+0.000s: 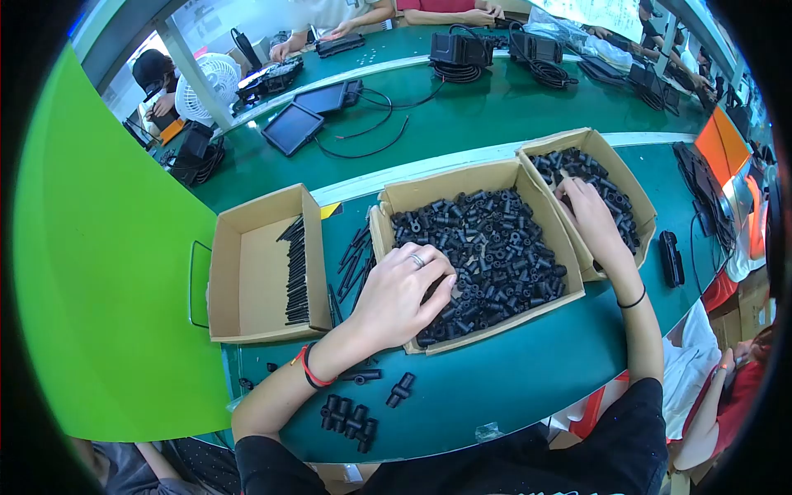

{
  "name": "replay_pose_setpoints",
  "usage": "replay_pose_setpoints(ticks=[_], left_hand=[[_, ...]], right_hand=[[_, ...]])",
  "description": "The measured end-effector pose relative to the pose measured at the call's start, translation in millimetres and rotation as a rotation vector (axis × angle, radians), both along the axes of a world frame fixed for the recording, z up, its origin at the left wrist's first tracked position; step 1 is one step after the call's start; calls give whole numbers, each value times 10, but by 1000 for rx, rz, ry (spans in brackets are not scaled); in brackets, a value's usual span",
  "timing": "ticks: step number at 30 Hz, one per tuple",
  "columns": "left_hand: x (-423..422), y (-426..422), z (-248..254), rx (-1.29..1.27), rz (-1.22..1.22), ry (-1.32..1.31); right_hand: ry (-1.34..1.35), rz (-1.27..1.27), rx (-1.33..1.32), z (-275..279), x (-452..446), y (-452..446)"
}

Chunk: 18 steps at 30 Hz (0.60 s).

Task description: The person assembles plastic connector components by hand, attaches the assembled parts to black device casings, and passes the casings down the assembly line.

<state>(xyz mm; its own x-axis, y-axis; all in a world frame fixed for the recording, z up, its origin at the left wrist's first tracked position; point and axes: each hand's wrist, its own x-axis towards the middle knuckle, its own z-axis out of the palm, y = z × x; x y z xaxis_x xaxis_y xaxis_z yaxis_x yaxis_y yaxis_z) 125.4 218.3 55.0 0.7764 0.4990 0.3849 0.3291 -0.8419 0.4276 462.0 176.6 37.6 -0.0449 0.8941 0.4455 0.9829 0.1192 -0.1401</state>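
- Head view: left hand [410,289] over middle box [503,321], grip cannot be told
- Right hand [586,210] in right box [633,172], grip hidden too
- Fittings [503,247] in both, others by worktop's [511,379] near edge

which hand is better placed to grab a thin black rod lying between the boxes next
Probably left: the left hand is beside the rods, while the right hand is in the right box.

No readable text, labels, brands, numbers or signs.
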Motion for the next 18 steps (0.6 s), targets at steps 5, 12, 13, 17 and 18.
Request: replay_pose_setpoints(ticks=[5,12,13,17,18], left_hand=[[18,12,-6,5,5,-1],[19,20,8,0,-7,-16],[15,14,2,-9,-2,-14],[9,22,24,-37,8,26],[14,10,37,-73,20,49]], right_hand=[[11,-4,-19,42,6,-6],[69,-72,54,85,-118,-20],[74,-75,137,132,-136,-14],[307,10,402,449,-333,-68],[594,50,252,519,-450,-155]])
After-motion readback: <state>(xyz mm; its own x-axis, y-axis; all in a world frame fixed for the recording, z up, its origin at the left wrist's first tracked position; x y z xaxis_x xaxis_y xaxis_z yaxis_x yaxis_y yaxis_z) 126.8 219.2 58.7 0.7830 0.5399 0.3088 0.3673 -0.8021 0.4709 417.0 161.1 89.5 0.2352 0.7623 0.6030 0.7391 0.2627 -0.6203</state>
